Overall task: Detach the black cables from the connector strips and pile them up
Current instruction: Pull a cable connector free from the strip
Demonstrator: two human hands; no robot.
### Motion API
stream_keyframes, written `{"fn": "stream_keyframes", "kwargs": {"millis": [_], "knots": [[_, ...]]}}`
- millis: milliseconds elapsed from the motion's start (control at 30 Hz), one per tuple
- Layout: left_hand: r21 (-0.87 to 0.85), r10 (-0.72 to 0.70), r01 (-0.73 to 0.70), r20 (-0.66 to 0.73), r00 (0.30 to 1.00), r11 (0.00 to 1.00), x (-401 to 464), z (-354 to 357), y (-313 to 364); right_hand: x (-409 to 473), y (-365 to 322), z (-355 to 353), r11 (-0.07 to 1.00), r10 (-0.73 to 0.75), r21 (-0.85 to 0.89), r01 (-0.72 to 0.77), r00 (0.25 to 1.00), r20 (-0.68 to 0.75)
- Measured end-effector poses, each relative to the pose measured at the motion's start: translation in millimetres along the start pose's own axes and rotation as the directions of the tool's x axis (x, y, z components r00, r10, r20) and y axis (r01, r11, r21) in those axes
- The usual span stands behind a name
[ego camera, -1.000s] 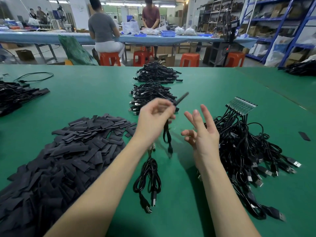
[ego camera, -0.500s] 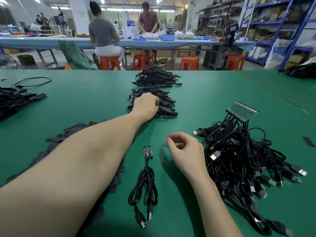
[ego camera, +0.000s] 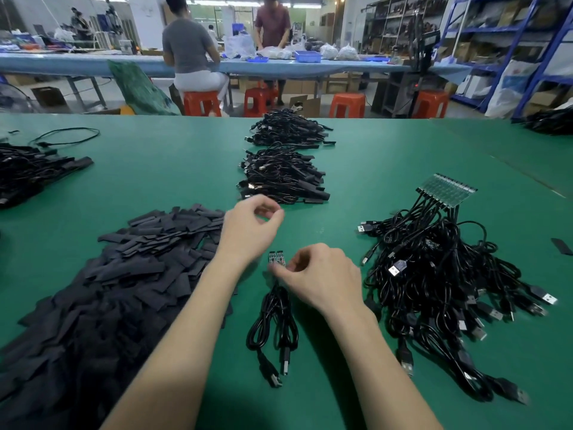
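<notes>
Two coiled black cables lie on the green table in front of me, joined at a small connector strip. My right hand pinches the cables just below that strip. My left hand hovers just above and left of it, fingers loosely curled, holding nothing. A big tangle of black cables lies to the right, still attached to a longer connector strip. Two piles of detached cables lie farther back in the middle.
A heap of flat black sleeves covers the table's left. More black cables lie at the far left edge and at the far right. One loose black sleeve lies at the right. People work at a blue table behind.
My left hand has let go of a cable on the middle pile and pulled back toward the small strip. My right hand has moved left onto the two cables below the strip.
</notes>
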State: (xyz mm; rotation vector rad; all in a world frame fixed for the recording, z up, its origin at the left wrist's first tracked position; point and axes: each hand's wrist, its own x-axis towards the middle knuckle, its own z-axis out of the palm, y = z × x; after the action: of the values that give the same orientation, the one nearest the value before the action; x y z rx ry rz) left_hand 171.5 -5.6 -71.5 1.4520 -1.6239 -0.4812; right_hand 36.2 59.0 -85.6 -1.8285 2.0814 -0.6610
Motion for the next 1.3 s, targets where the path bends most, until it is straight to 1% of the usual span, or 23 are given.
{"fn": "stream_keyframes", "kwargs": {"millis": [67,133,200,267,333,367,433,533,633,733,833,900,967,1033,1133,1200,1300], "knots": [[-0.025,-0.047,0.047,0.007,0.999,0.999,-13.9,-2.1,-4.8,-1.2,-7.7,1.5,0.998,0.018,-0.053,-0.015,0.998,0.058],[-0.05,-0.082,0.083,0.028,0.996,0.995,-18.8,-3.0,-7.9,-1.0,-11.3,0.1,0.996,0.036,-0.08,-0.031,0.997,0.068],[-0.068,-0.093,0.097,0.053,0.994,0.993,-19.8,-3.1,-10.0,-0.2,-10.6,-2.6,0.998,0.051,-0.026,-0.051,0.999,-0.006],[-0.123,-0.11,0.124,0.11,0.988,0.985,-21.3,-2.4,-11.5,-0.4,-7.8,-4.7,0.997,0.049,0.063,-0.04,0.988,-0.145],[-0.293,-0.156,0.218,0.223,0.962,0.931,-24.9,-0.5,-11.8,-0.5,-3.9,-4.7,0.991,0.013,0.129,0.022,0.964,-0.264],[-0.362,-0.17,0.262,0.266,0.949,0.895,-26.8,0.3,-11.4,-0.3,-2.2,-4.4,0.986,-0.014,0.152,0.062,0.954,-0.298],[-0.421,-0.175,0.285,0.281,0.944,0.861,-28.0,1.2,-10.5,0.5,2.4,-4.1,0.976,-0.08,0.168,0.139,0.945,-0.317],[-0.458,-0.181,0.286,0.259,0.949,0.842,-27.6,0.4,-9.7,2.5,9.7,-4.7,0.959,-0.15,0.185,0.213,0.941,-0.303],[-0.415,-0.149,0.265,0.293,0.945,0.87,-29.0,-0.2,-9.7,6.6,15.2,-5.0,0.946,-0.078,0.278,0.169,0.947,-0.312],[-0.35,-0.132,0.245,0.318,0.939,0.904,-31.2,3.0,-8.9,10.0,19.9,-4.9,0.942,-0.014,0.314,0.122,0.945,-0.326],[-0.37,-0.1,0.239,0.356,0.929,0.898,-32.5,5.2,-6.8,10.3,24.1,-5.9,0.938,-0.038,0.32,0.132,0.958,-0.285],[-0.371,-0.072,0.23,0.394,0.916,0.899,-32.8,2.8,-5.8,10.2,24.4,-6.5,0.917,-0.044,0.371,0.144,0.963,-0.265],[-0.379,-0.038,0.207,0.408,0.912,0.902,-31.9,-0.2,-6.0,10.9,23.7,-6.5,0.879,-0.018,0.456,0.139,0.965,-0.26],[-0.365,-0.017,0.177,0.402,0.915,0.914,-30.4,-1.9,-6.6,13.1,24.1,-6.2,0.817,0.011,0.561,0.134,0.969,-0.247],[-0.37,-0.005,0.168,0.404,0.915,0.914,-30.3,-2.5,-4.7,16.0,26.1,-7.1,0.758,0.011,0.639,0.131,0.977,-0.213],[-0.402,-0.043,0.211,0.388,0.921,0.891,-31.1,-4.0,-1.7,16.7,27.5,-7.5,0.715,0.006,0.689,0.116,0.985,-0.172],[-0.498,-0.135,0.316,0.365,0.921,0.807,-32.5,-4.8,1.8,15.0,25.8,-9.3,0.636,-0.022,0.767,0.091,0.995,-0.1]]}}
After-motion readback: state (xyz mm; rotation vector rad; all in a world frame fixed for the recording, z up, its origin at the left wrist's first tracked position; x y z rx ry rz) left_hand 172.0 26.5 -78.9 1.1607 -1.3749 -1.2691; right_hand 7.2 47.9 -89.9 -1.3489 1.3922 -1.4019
